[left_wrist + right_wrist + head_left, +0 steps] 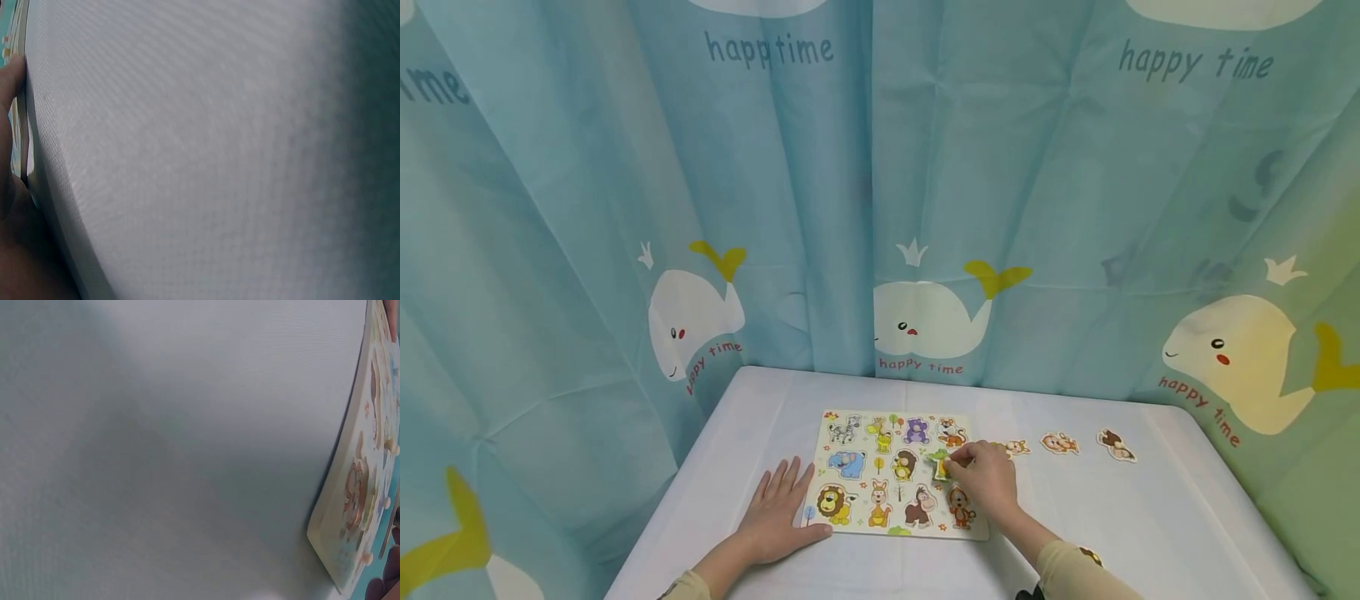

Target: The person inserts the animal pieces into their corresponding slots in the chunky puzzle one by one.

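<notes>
A pale puzzle board (917,534) with knobbed animal pieces lies on the table. My right hand (988,477) pinches a green-and-yellow animal puzzle piece (939,467) between thumb and fingers, over the right end of the board's middle row. In the right wrist view the held piece (390,526) appears as a thin edge, tilted above the board. My left hand (775,515) lies flat with fingers spread at the board's left edge, its thumb at the lower left corner. A lion piece (832,503) and an elephant piece (847,464) sit nearest to it.
To the right of the board lie loose pieces: a small orange one (1018,447), another orange one (1060,443) and a brown one (1117,447). A further piece (1091,556) is partly hidden by the right sleeve. A whale-print curtain (820,208) hangs behind the white table (1150,517).
</notes>
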{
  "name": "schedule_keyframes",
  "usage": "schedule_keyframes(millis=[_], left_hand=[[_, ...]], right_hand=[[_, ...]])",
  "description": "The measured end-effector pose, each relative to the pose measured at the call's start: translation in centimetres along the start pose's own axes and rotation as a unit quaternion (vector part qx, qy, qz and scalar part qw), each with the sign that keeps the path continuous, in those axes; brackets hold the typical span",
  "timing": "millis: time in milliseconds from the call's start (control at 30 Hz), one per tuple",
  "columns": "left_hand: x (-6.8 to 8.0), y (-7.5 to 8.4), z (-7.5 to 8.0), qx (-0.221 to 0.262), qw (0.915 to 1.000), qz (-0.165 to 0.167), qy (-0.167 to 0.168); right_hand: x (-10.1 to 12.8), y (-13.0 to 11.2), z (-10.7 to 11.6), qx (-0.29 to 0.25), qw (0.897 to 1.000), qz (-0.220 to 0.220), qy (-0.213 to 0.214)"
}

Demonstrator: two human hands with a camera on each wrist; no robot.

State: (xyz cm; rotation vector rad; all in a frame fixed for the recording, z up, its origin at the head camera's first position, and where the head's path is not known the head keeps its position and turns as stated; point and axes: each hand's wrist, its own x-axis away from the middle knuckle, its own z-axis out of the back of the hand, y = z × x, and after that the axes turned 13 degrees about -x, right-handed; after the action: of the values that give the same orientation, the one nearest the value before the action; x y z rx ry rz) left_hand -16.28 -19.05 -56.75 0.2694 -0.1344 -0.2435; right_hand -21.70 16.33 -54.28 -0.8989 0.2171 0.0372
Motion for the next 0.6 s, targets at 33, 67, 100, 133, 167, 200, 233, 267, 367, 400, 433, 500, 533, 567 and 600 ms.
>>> schedule_keyframes(millis=[33, 67, 100, 133, 167, 200, 233, 267, 367, 400, 433, 500, 533, 567, 600], left_hand=[[0.03, 0.06, 0.09, -0.002, 1.0000, 0.001, -0.003], [0.04, 0.09, 0.13, -0.001, 1.0000, 0.001, -0.002], [0.07, 0.13, 0.19, -0.004, 1.0000, 0.003, -0.004], [0.09, 0.16, 0.22, -0.004, 1.0000, 0.003, -0.005], [0.10, 0.17, 0.24, -0.006, 1.0000, 0.004, -0.006], [0.11, 0.18, 0.24, -0.005, 1.0000, 0.004, -0.005], [0.10, 0.17, 0.22, -0.005, 1.0000, 0.004, -0.006], [0.11, 0.19, 0.21, -0.004, 1.0000, 0.005, -0.005], [0.05, 0.15, 0.11, -0.002, 1.0000, 0.005, -0.003], [0.05, 0.15, 0.08, -0.001, 1.0000, 0.004, -0.003], [0.04, 0.15, 0.08, 0.000, 1.0000, 0.003, -0.003], [-0.02, 0.13, 0.05, 0.005, 1.0000, 0.002, -0.001], [-0.05, 0.09, 0.02, 0.008, 1.0000, 0.002, 0.000], [-0.06, 0.05, -0.02, 0.009, 1.0000, 0.001, 0.000], [-0.05, 0.05, -0.03, 0.008, 1.0000, 0.002, -0.003]], right_hand=[[0.03, 0.02, -0.07, 0.000, 1.000, 0.000, -0.001], [0.04, 0.08, -0.14, -0.001, 1.000, 0.000, -0.002], [0.04, 0.12, -0.20, 0.000, 1.000, -0.001, -0.002], [0.05, 0.16, -0.26, 0.000, 1.000, -0.002, -0.003], [0.06, 0.20, -0.31, 0.001, 1.000, -0.004, -0.004], [0.04, 0.28, -0.36, 0.002, 1.000, -0.005, -0.004], [0.03, 0.39, -0.42, 0.004, 1.000, -0.005, -0.004], [0.01, 0.47, -0.48, 0.006, 1.000, -0.006, -0.006], [-0.02, 0.71, -0.64, 0.008, 1.000, -0.008, -0.008], [-0.03, 0.76, -0.68, 0.009, 1.000, -0.009, -0.009], [-0.03, 0.77, -0.72, 0.009, 1.000, -0.010, -0.009], [-0.04, 0.81, -0.81, 0.009, 1.000, -0.014, -0.009], [-0.03, 0.85, -0.85, 0.009, 1.000, -0.015, -0.009], [-0.02, 0.83, -0.87, 0.008, 1.000, -0.017, -0.008], [-0.01, 0.84, -0.92, 0.007, 1.000, -0.020, -0.008]])
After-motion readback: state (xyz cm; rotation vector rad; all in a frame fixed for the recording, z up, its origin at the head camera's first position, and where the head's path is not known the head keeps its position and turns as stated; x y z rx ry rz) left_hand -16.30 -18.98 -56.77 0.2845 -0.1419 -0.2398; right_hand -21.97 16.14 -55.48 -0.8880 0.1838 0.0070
